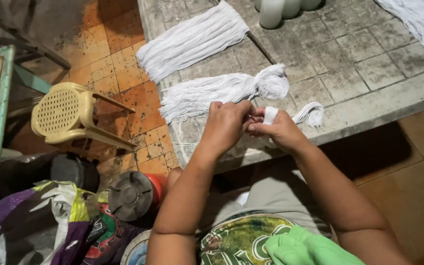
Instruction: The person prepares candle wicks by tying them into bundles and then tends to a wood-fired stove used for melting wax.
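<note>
- Small white string bundle (270,116) sits pinched between my two hands at the near edge of the stone table (369,73), its loose tail (310,114) trailing right along the surface.
- Left hand (225,125) is closed, fingers curled over the bundle's near end.
- Right hand (279,130) is closed too, thumb and forefinger nipping the folded top; the exact grip between the hands is hidden, probably a strand being wrapped.
- Step in hand, as I judge it: binding the bundle's neck. Next move calls for steady tension and a tight wrap.
- Just behind lies a tied string tassel (222,91), then a flat string hank (192,41); white bottles (276,10) beyond.
- Yellow plastic stool (67,113) on orange tiles, left.
</note>
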